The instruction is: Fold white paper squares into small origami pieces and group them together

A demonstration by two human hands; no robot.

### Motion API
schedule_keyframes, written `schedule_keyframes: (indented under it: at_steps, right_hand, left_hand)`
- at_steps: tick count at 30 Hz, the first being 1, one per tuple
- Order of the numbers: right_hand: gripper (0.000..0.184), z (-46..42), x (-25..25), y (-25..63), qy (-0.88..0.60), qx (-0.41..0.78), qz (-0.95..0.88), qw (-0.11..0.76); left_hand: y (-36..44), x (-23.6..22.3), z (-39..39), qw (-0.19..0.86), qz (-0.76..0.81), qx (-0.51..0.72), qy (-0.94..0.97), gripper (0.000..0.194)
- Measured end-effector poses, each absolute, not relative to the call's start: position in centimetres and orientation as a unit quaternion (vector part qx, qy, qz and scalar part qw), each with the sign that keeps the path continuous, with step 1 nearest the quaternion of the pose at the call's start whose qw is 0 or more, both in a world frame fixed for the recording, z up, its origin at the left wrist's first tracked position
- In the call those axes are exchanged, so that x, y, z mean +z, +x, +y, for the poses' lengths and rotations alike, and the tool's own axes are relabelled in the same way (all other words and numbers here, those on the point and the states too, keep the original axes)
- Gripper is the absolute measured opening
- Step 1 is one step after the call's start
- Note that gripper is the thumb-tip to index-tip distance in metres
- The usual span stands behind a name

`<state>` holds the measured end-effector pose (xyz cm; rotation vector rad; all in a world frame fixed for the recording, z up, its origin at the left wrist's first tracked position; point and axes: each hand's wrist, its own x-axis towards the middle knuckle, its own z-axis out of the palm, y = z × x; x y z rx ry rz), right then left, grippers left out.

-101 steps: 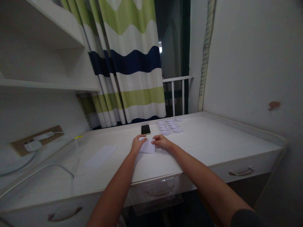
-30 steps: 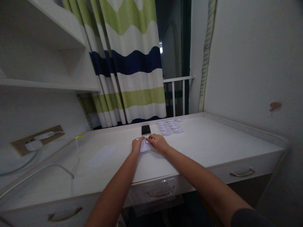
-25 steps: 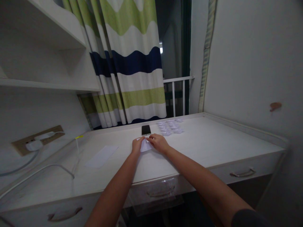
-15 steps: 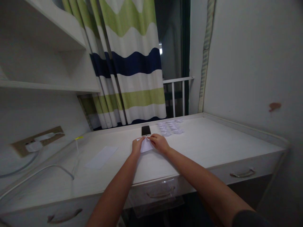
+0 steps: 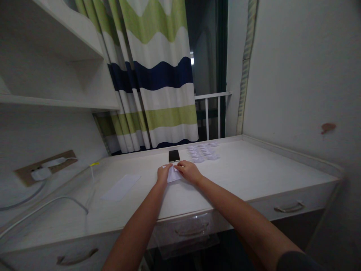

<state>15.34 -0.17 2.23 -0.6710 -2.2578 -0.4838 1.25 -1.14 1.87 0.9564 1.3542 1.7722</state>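
Between my two hands a sheet of white paper (image 5: 173, 176) rests on the white desk, its upper part folded inward. My left hand (image 5: 163, 174) grips its left side, the thumb along the upper edge. The fingers of my right hand (image 5: 188, 171) pinch the paper near the top on the right. A dark-screened phone (image 5: 174, 156) lies just beyond my fingertips. Behind my right hand stand several folded white paper pieces (image 5: 202, 152) in rows. Off to the left lies a flat white sheet of paper (image 5: 121, 187).
White cables run along the desk's left side from plugs in a wall socket (image 5: 46, 167). A shelf (image 5: 56, 101) overhangs the left. Behind the desk hangs a striped curtain (image 5: 166, 98). Raised edging borders the right side, and drawers with handles (image 5: 289, 207) line the front.
My right fingers have shifted slightly left along the paper's top, closer to my left thumb. The phone, the loose sheet and the folded pieces stay in place.
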Motion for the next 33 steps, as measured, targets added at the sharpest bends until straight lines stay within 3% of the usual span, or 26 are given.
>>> schedule_keyframes:
  at_steps: [8,14,22,26,33]
  right_hand:
    - [0.022,-0.3,2.2,15.2,-0.249,-0.188,-0.892,0.327]
    - [0.033,-0.6,2.1,15.3,-0.263,-0.126,-0.903,0.315]
    - [0.020,0.7,1.6,15.2,-0.283,0.154,-0.836,0.444]
    - [0.029,1.8,1.0,15.0,-0.260,0.306,-0.769,0.497]
    - [0.030,3.4,0.2,14.6,-0.220,0.498,-0.694,0.471]
  left_hand:
    - [1.2,1.8,-1.1,0.350,0.524,0.687,0.361,0.022]
    - [1.0,1.6,-1.0,0.370,0.511,0.689,0.357,0.024]
    - [1.4,2.0,-1.2,0.403,0.493,0.674,0.373,0.028]
    - [1.6,2.3,-1.5,0.404,0.492,0.665,0.390,0.028]
    - [1.8,2.6,-1.8,0.392,0.488,0.650,0.431,0.030]
